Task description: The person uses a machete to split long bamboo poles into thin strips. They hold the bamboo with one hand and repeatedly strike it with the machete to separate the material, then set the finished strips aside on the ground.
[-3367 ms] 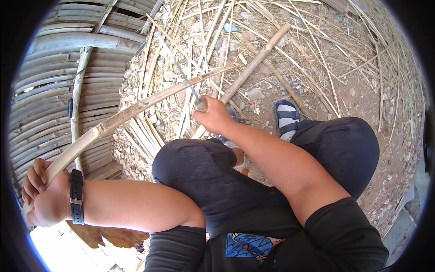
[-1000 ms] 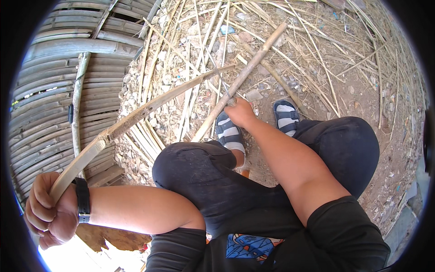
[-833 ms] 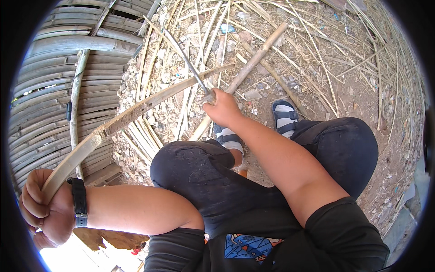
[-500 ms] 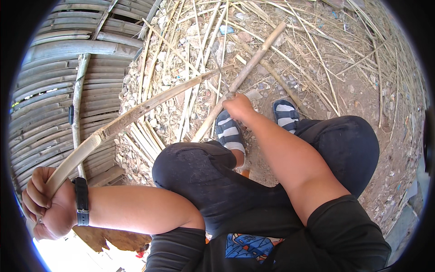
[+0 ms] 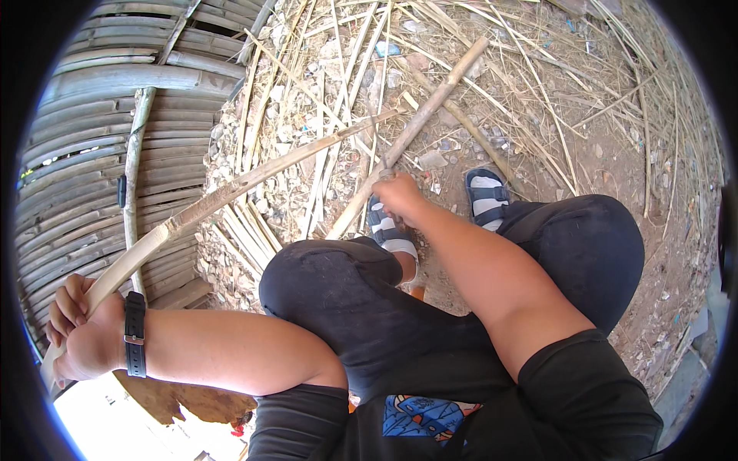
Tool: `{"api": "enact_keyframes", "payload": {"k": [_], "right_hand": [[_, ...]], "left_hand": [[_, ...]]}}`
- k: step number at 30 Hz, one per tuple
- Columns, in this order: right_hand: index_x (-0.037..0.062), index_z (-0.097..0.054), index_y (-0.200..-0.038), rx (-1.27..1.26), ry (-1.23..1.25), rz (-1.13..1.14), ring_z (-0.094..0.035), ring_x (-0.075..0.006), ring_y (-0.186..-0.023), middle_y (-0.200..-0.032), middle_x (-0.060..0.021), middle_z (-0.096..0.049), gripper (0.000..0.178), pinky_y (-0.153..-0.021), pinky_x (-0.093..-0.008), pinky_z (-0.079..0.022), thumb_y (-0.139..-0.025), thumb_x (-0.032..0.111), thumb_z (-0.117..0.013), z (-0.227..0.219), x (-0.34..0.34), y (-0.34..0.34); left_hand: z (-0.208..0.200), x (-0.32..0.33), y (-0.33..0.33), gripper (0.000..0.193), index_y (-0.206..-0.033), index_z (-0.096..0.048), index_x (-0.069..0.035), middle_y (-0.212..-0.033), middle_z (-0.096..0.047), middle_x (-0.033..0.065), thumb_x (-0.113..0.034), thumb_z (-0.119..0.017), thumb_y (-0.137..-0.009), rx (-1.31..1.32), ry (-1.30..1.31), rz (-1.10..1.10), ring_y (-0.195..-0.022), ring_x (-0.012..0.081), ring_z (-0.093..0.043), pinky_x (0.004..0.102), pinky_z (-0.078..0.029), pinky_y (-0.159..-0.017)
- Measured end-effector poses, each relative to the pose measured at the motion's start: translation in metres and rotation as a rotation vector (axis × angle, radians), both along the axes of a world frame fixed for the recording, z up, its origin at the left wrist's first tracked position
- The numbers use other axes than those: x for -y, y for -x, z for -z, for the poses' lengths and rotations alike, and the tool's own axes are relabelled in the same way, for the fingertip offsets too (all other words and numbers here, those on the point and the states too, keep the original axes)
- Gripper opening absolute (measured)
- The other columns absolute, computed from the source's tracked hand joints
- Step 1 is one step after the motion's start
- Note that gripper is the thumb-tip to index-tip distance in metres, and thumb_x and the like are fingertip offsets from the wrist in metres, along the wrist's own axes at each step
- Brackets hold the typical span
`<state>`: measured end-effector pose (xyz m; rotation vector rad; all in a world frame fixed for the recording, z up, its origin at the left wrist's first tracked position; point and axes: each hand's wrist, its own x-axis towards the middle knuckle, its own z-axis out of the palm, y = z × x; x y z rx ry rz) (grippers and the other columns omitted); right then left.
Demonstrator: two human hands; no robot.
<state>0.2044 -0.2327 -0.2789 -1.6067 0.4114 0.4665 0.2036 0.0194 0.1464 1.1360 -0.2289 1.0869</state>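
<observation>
At the lower left my left hand [image 5: 91,323], with a black watch on its wrist, is closed round the near end of a long split bamboo strip [image 5: 246,178]. The strip slants up and right across the view, pale near the hand and browner farther on. My right hand [image 5: 401,198] is closed on the handle of a knife [image 5: 387,174] just above my left foot. Its thin dark blade looks nearly edge-on and reaches the strip's far part; whether it touches cannot be told. A round wooden pole [image 5: 430,107] lies slanted beneath, close to the right hand.
Slatted bamboo walling [image 5: 84,161] runs along the left. Split strips [image 5: 246,230] lie left of my knees, and thin slivers [image 5: 530,92] litter the stony ground ahead. My sandalled feet [image 5: 487,198] stand close to the pole. Another thin stick [image 5: 477,134] lies beyond them.
My left hand has shifted slightly up and right, pushing the strip a little farther forward. My right hand has moved slightly down and left, and the blade now looks more upright.
</observation>
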Motion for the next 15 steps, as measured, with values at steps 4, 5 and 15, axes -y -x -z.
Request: {"api": "enact_keyframes", "payload": {"k": [4,5,15], "right_hand": [[-0.0040,-0.064,-0.107,-0.037,-0.168,-0.064,-0.067,-0.0234,-0.073,-0.080,-0.0149,-0.067,0.036,-0.066,-0.0385,-0.053,-0.079,0.018,-0.067,-0.039,-0.002,-0.015],[-0.0002,-0.061,-0.106,0.025,-0.259,-0.057,-0.057,-0.0157,-0.055,-0.068,-0.0056,-0.059,0.031,-0.050,-0.0337,-0.047,-0.082,0.018,-0.066,-0.047,-0.014,-0.018],[0.0013,-0.062,-0.096,-0.089,-0.330,-0.059,-0.061,-0.0223,-0.061,-0.070,-0.0094,-0.063,0.027,-0.060,-0.0400,-0.050,-0.078,0.021,-0.067,-0.021,-0.001,-0.007]], "left_hand": [[-0.005,-0.009,0.002,0.063,-0.064,-0.044,-0.016,-0.050,-0.032,-0.0056,-0.070,-0.039,-0.095,0.002,-0.008,0.138,-0.041,0.0091,-0.024,0.0262,-0.021,-0.045],[-0.006,-0.007,0.002,0.062,-0.064,-0.044,-0.016,-0.050,-0.032,-0.0056,-0.070,-0.039,-0.095,-0.002,-0.012,0.156,-0.041,0.0090,-0.024,0.0262,-0.021,-0.045],[-0.001,-0.006,0.001,0.065,-0.066,-0.044,-0.016,-0.053,-0.031,-0.0051,-0.074,-0.038,-0.094,0.000,0.005,0.041,-0.042,0.0097,-0.023,0.0260,-0.020,-0.045]]}}
